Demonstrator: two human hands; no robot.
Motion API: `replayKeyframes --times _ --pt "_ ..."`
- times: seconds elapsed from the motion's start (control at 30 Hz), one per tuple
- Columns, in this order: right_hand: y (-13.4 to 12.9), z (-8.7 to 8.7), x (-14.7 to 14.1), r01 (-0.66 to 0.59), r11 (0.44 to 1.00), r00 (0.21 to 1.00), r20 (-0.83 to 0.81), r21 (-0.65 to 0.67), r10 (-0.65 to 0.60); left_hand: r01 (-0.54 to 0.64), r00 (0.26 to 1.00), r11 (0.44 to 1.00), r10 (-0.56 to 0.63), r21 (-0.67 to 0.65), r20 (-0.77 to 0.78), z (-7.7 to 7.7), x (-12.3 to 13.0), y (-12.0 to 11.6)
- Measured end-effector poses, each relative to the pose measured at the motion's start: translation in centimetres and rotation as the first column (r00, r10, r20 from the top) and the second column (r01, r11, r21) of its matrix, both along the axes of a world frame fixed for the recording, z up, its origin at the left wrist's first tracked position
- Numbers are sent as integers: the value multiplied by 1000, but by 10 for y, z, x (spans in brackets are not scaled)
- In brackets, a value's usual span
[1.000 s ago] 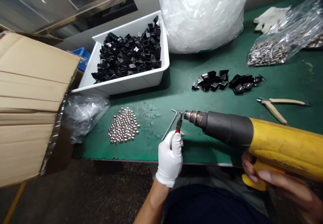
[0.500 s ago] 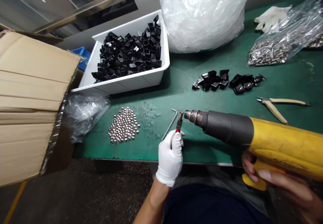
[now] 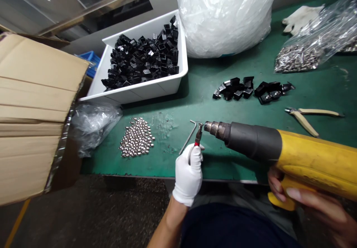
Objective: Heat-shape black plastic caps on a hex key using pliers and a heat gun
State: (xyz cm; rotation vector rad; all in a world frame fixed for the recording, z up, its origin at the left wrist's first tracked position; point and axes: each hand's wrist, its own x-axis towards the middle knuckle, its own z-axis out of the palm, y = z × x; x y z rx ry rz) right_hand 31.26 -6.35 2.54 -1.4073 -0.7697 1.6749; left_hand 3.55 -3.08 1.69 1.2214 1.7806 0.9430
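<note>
My left hand (image 3: 188, 173), in a white glove, is closed on red-handled pliers (image 3: 198, 139). Their jaws point away from me and grip a small silvery metal fitting (image 3: 200, 126). My bare right hand (image 3: 306, 199) wraps round the grip of a yellow heat gun (image 3: 315, 158). The gun's stepped metal nozzle (image 3: 214, 129) points left, a short gap from the fitting. Just left of the pliers, a hex key (image 3: 187, 137) lies on the green work surface (image 3: 167, 166). Most of the pliers' handles are hidden inside the glove.
Small metal fittings (image 3: 137, 138) lie grouped at left. A white bin (image 3: 150, 88) holds many black plastic parts; more black parts (image 3: 234, 88) lie at centre right. Cutting pliers (image 3: 304, 115), a bag of metal pieces (image 3: 298, 58), a large plastic bag (image 3: 225, 17) and a cardboard box (image 3: 36, 121) surround them.
</note>
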Motion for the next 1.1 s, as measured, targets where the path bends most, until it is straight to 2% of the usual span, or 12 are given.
replayKeyframes --times 0.2,0.67,1.0,1.1 --pt "-2 1 -3 54 999 998 11 -2 -54 -3 1000 1000 3 -4 9 0 0 0" --pt "1 5 -1 5 1000 999 33 -16 -5 -9 1000 1000 9 5 4 1 0 0" --pt "3 -1 9 -93 994 996 -20 -58 92 -9 1000 1000 9 -5 8 1 1 0" --pt "2 0 7 -66 997 998 -4 -47 66 -6 1000 1000 6 -6 7 1 1 0"
